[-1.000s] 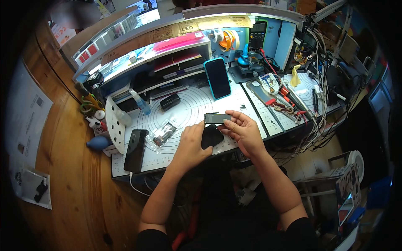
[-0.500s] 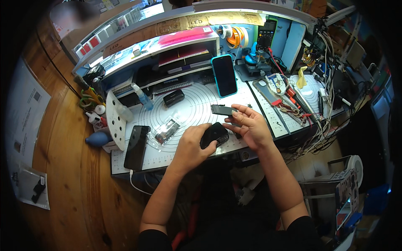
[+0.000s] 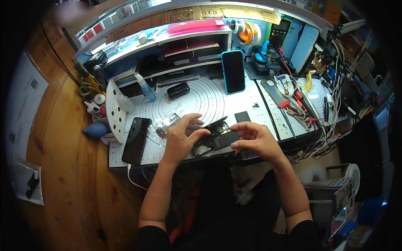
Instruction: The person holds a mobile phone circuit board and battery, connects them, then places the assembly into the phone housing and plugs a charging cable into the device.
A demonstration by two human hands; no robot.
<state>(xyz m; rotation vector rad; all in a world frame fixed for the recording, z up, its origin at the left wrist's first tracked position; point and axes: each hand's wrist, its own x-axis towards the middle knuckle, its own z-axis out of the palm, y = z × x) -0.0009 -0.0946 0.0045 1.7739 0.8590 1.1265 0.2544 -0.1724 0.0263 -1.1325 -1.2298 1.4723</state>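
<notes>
An opened black phone (image 3: 215,136) lies near the front edge of the white work mat (image 3: 201,98), its insides showing. My left hand (image 3: 182,136) grips its left side with fingers curled over the top. My right hand (image 3: 255,140) holds its right end between thumb and fingers. A small flat black part (image 3: 242,116) lies on the mat just behind my right hand. A clear plastic bag (image 3: 165,123) sits beside my left hand.
A blue-cased phone (image 3: 233,72) leans at the back of the mat. Another black phone (image 3: 136,140) lies at the mat's left with a cable. A small black case (image 3: 178,90), spray bottle (image 3: 145,88), blue blower (image 3: 95,129) and tools with wires (image 3: 301,104) surround the mat.
My right hand has put the small flat black part down on the mat and come back to the opened phone. Both hands now hold the phone lower, near the front edge.
</notes>
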